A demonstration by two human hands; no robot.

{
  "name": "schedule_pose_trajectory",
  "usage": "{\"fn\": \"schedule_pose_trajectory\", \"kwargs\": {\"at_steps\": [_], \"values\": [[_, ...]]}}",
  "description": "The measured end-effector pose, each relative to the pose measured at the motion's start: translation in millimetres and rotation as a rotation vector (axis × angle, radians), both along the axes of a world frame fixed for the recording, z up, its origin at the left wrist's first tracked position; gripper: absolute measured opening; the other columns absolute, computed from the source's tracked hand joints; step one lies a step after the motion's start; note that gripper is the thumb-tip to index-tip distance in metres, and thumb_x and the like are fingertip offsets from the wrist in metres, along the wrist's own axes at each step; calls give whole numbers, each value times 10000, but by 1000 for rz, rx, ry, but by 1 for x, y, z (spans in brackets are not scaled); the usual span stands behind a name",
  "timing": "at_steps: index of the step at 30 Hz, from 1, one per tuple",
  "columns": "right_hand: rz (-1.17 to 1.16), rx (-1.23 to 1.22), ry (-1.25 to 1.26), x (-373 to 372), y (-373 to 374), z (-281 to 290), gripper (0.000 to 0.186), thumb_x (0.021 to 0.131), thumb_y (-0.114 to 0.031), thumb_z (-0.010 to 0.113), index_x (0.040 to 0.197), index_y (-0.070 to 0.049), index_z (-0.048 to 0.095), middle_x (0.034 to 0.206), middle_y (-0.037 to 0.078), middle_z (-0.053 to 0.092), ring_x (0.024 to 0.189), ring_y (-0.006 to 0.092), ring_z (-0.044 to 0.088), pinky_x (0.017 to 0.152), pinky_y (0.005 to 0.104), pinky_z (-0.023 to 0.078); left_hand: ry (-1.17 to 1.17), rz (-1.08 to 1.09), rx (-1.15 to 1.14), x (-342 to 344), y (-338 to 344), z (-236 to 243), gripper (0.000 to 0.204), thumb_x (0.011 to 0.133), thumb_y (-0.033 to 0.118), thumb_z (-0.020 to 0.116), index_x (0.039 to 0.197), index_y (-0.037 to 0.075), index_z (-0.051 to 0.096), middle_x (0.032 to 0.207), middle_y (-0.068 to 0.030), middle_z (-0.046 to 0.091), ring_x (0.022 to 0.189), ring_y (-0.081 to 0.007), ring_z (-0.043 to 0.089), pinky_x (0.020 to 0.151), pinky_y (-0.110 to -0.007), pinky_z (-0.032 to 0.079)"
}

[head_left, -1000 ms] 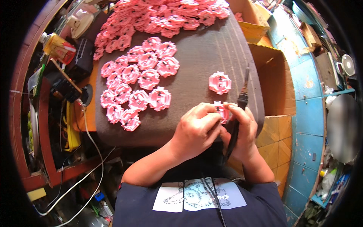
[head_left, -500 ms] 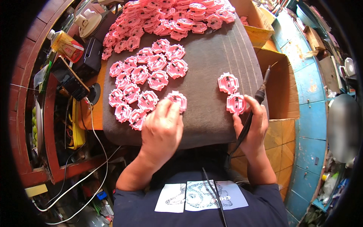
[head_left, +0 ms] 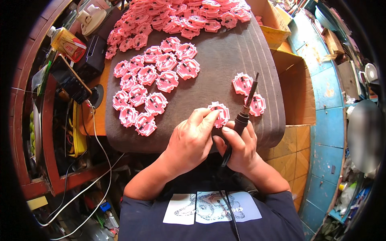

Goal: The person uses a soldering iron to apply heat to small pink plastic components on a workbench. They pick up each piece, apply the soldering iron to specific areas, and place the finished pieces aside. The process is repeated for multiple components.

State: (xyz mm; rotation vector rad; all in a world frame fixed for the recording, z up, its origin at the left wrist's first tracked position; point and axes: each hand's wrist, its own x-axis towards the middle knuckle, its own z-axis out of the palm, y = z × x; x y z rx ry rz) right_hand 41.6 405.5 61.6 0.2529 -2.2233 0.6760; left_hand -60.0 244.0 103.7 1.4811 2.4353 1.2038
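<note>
My left hand (head_left: 188, 141) pinches a round pink plastic part (head_left: 219, 114) with notched edges and a dark piece in its middle, above the front of the dark padded work surface. Close beside it, my right hand (head_left: 241, 149) grips a black soldering iron (head_left: 242, 119), its tip pointing up and away from me. The right thumb and forefinger come near the held part; whether they touch it I cannot tell. Beyond the iron lie two more pink parts, one farther off (head_left: 242, 83) and one nearer (head_left: 257, 105), the latter partly behind the iron.
Several matching parts (head_left: 147, 75) lie spread at the left of the surface, with a large heap (head_left: 177, 16) behind. Cardboard boxes (head_left: 295, 86) stand along the right. A phone (head_left: 70, 79), a bottle (head_left: 68, 44) and a white cable (head_left: 105, 150) are at the left.
My left hand has carried a pink part rightward and nearer. My right hand has left the two right-hand parts and moved left with the iron, so both hands are together.
</note>
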Motion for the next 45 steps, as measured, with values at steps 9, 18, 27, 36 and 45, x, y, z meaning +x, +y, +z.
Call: {"fn": "schedule_pose_trajectory", "kwargs": {"at_steps": [9, 18, 27, 36, 45], "values": [[127, 81, 29, -15, 8, 11, 596, 816, 1, 742, 1377, -54, 551, 1092, 192, 679, 863, 354, 681, 732, 434, 568, 0, -25, 66, -7, 2, -5, 485, 814, 12, 768, 1286, 40, 659, 1206, -173, 645, 974, -377, 715, 805, -446, 604], [134, -106, -9, -10, 17, -1, 613, 814, 14, 755, 1381, -34, 525, 1089, 172, 682, 844, 362, 662, 757, 471, 533, -102, -28, 154, -8, 6, -10, 345, 842, 53, 787, 1178, 105, 731, 1125, -129, 655, 850, -306, 718, 760, -406, 597], [100, -364, -82, -11, 3, -5, 487, 920, 28, 728, 1357, -4, 515, 1052, 164, 681, 804, 292, 640, 721, 407, 526, -136, -53, 213, -19, 9, -18, 217, 874, 16, 758, 1087, 56, 738, 1080, -137, 704, 938, -333, 722, 803, -409, 588], [-50, -111, 147, -4, -9, -4, 492, 832, 74, 778, 1257, -30, 551, 1115, 220, 722, 870, 357, 702, 768, 433, 568, -212, -47, 209, -23, 9, -13, 86, 897, 10, 777, 979, 17, 755, 999, -133, 682, 772, -275, 695, 673, -364, 557], [-4, -15, 152, -12, -5, -11, 472, 829, 8, 789, 1254, -48, 593, 1100, 179, 751, 839, 322, 724, 766, 436, 575, -264, 3, 195, -21, 5, -8, 126, 880, 24, 762, 1002, 56, 755, 991, -133, 689, 852, -323, 718, 735, -407, 592]]}}
